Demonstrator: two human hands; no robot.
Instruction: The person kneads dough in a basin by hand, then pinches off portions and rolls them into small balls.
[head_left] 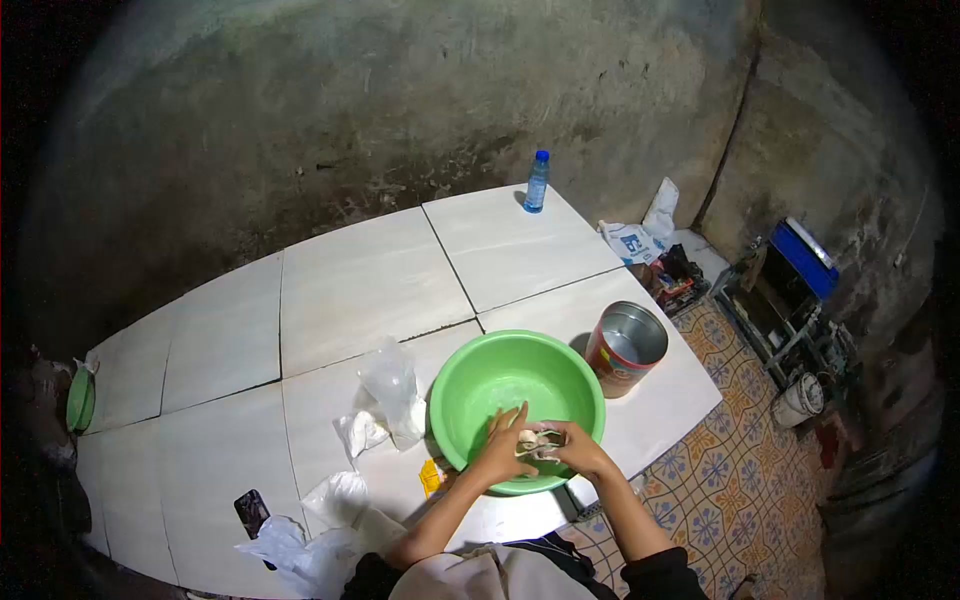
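Observation:
Over the near side of a green plastic basin (449, 405), both my hands are together around a pale, lumpy, dough-like mass (541, 440). My left hand (503, 452) is curved against its left side, fingers long and thumb low. From the right, my right hand (577, 449) closes on the same mass with bent fingers. White powdery residue (512, 388) coats the basin floor. Just left of the basin lie a clear plastic bag (389, 376), a small white packet (360, 433) and a yellow sachet (430, 477).
An open, empty-looking tin (613, 364) stands right of the basin. A blue-capped bottle (536, 184) is at the table's far corner. A phone (251, 511) and crumpled plastic bags (300, 553) lie at the near left. Beyond the white tiled table (370, 275) is patterned floor (735, 440).

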